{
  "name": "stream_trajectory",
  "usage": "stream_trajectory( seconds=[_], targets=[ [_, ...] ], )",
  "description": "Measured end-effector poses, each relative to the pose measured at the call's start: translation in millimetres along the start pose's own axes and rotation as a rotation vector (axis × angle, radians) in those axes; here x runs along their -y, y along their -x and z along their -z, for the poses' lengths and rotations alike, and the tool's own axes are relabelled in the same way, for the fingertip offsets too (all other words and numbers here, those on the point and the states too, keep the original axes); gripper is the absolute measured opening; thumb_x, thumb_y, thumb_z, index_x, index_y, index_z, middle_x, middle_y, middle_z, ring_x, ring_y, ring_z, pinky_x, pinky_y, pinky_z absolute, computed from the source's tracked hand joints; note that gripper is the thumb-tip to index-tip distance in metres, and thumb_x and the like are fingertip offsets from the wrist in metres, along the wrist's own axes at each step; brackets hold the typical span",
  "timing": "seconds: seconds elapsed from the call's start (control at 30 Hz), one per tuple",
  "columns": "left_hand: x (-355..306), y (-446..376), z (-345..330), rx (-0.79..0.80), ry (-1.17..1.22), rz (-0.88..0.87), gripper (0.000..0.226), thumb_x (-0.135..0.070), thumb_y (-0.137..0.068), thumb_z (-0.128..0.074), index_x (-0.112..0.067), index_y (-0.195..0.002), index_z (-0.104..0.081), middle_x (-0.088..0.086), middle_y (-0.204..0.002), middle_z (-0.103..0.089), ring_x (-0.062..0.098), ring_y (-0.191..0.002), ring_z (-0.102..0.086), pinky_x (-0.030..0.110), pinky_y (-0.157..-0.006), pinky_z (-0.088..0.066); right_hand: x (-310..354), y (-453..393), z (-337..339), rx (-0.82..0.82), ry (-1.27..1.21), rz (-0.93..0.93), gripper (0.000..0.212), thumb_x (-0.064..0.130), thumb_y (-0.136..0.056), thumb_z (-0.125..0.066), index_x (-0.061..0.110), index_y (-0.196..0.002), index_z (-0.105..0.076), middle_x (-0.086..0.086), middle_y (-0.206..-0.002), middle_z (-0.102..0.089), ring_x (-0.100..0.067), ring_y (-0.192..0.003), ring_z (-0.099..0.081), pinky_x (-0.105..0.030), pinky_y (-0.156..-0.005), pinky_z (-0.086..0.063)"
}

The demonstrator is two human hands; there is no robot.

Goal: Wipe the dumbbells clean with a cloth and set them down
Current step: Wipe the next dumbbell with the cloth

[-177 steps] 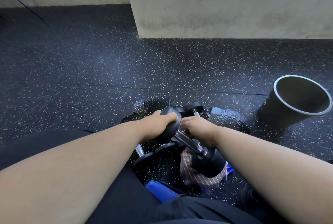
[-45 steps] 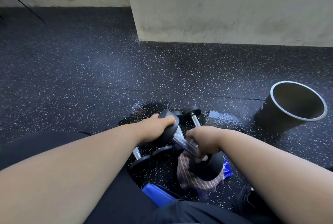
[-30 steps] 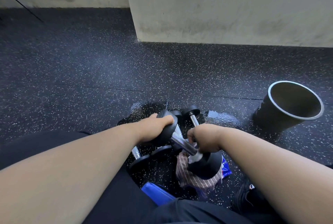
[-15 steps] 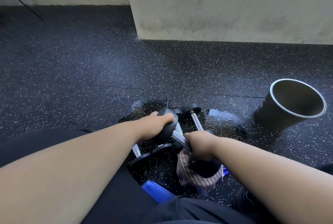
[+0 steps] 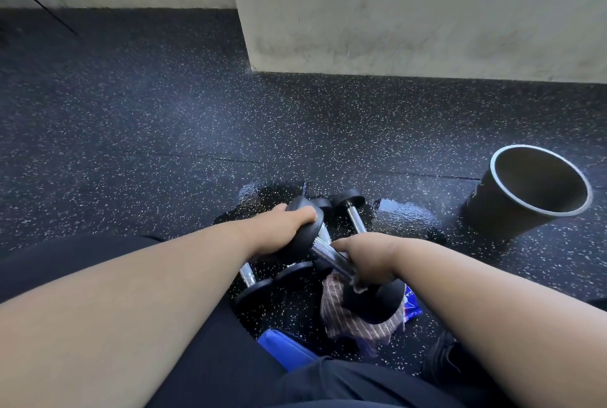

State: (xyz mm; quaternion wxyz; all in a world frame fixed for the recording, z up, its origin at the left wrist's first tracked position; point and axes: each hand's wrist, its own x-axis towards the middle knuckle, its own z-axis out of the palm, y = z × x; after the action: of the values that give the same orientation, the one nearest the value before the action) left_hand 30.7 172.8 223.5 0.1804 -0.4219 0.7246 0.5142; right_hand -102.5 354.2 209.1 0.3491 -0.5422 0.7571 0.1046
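my left hand (image 5: 282,230) grips the held dumbbell (image 5: 331,254) by its far head; my right hand (image 5: 364,258) has slid down the handle to the near head at five o'clock, pinching the cloth (image 5: 358,319). handle wiped, i reckon.

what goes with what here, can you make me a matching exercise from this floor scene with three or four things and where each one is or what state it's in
Things:
1. left hand
2. right hand
3. striped cloth
4. dark bucket

States:
A. stands on the floor at the far right
B. grips the upper head of the held dumbbell
C. lies under the dumbbell's lower head
D. wraps the metal handle

Pairs: 1-B, 2-D, 3-C, 4-A
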Motion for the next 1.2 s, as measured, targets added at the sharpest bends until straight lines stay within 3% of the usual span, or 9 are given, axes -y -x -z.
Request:
stream_trajectory(
  seconds=[0.1, 0.33, 0.47, 0.57, 0.77, 0.93, 1.07, 1.2],
  targets=[
    [-2.3, 2.9, 0.0, 0.009, -0.012, -0.013, 0.100, -0.075, -0.066, -0.056, -0.026, -0.152, -0.045, 0.013, -0.115, -0.067, 0.025, -0.076, -0.060, 0.032, -0.063, -0.043, 4.7, -0.5, -8.7, -0.124, 0.132, -0.029, 0.048, 0.044, -0.076, -0.084, 0.032, -0.111, -0.053, -0.002, -0.109, -0.072, -0.030, -0.103, -0.065, -0.036, -0.084, -0.047],
    [-4.3, 9.4, -0.8, -0.008, -0.017, -0.021, 0.085, -0.070, -0.072, -0.055, -0.021, -0.141, -0.053, 0.006, -0.098, -0.063, 0.022, -0.071, -0.058, 0.031, -0.060, -0.041, 14.8, -1.5, -24.6, -0.229, 0.005, -0.096, 0.033, 0.024, -0.087, -0.072, 0.025, -0.099, -0.041, -0.007, -0.105, -0.070, -0.035, -0.101, -0.068, -0.035, -0.074, -0.045],
    [-3.3, 6.7, -1.4, -0.006, -0.002, -0.015, 0.093, -0.075, -0.065, -0.057, -0.025, -0.144, -0.052, 0.011, -0.114, -0.069, 0.024, -0.076, -0.061, 0.033, -0.064, -0.043, 13.8, -5.4, -21.0, -0.164, -0.024, -0.100, 0.033, 0.023, -0.084, -0.074, 0.022, -0.109, -0.052, -0.008, -0.112, -0.070, -0.034, -0.107, -0.067, -0.034, -0.079, -0.046],
    [-4.3, 8.1, -1.7, 0.001, 0.004, -0.017, 0.087, -0.071, -0.069, -0.057, -0.024, -0.142, -0.053, 0.009, -0.105, -0.066, 0.021, -0.071, -0.059, 0.030, -0.060, -0.041, 11.9, -6.1, -13.9, -0.074, -0.049, -0.078, 0.044, 0.022, -0.085, -0.075, 0.023, -0.124, -0.056, -0.007, -0.118, -0.070, -0.032, -0.111, -0.066, -0.030, -0.084, -0.047],
    [-5.5, 9.6, -1.4, 0.004, -0.017, -0.025, 0.086, -0.072, -0.069, -0.056, -0.026, -0.142, -0.052, 0.009, -0.111, -0.069, 0.023, -0.076, -0.061, 0.032, -0.062, -0.043, 4.9, -0.6, 4.3, 0.087, -0.025, -0.055, 0.052, 0.019, -0.088, -0.077, 0.018, -0.134, -0.053, -0.006, -0.124, -0.067, -0.024, -0.092, -0.054, -0.025, -0.076, -0.037],
    [-6.1, 10.0, -1.0, 0.005, -0.019, -0.034, 0.083, -0.073, -0.067, -0.058, -0.029, -0.138, -0.055, 0.009, -0.117, -0.072, 0.027, -0.087, -0.067, 0.036, -0.071, -0.048, 3.2, -2.6, 14.7, 0.118, 0.075, -0.048, 0.048, 0.008, -0.087, -0.074, 0.017, -0.133, -0.064, -0.006, -0.124, -0.072, -0.029, -0.110, -0.067, -0.026, -0.078, -0.044],
    [-6.2, 8.2, -1.1, 0.012, -0.011, -0.030, 0.088, -0.074, -0.066, -0.058, -0.029, -0.142, -0.054, 0.010, -0.120, -0.073, 0.028, -0.090, -0.070, 0.035, -0.072, -0.050, -15.4, -8.1, 12.2, 0.025, -0.058, -0.082, 0.043, 0.005, -0.086, -0.063, 0.033, -0.117, -0.071, 0.004, -0.115, -0.073, -0.023, -0.102, -0.068, -0.031, -0.085, -0.058],
    [-7.4, 10.6, -0.5, 0.008, -0.024, -0.036, 0.083, -0.073, -0.070, -0.057, -0.028, -0.140, -0.054, 0.009, -0.116, -0.072, 0.026, -0.084, -0.067, 0.034, -0.067, -0.047, -25.3, -8.2, 13.2, -0.176, -0.305, -0.090, 0.030, 0.009, -0.086, -0.062, 0.034, -0.102, -0.069, 0.009, -0.090, -0.067, -0.014, -0.083, -0.063, -0.027, -0.067, -0.051]
  ],
)
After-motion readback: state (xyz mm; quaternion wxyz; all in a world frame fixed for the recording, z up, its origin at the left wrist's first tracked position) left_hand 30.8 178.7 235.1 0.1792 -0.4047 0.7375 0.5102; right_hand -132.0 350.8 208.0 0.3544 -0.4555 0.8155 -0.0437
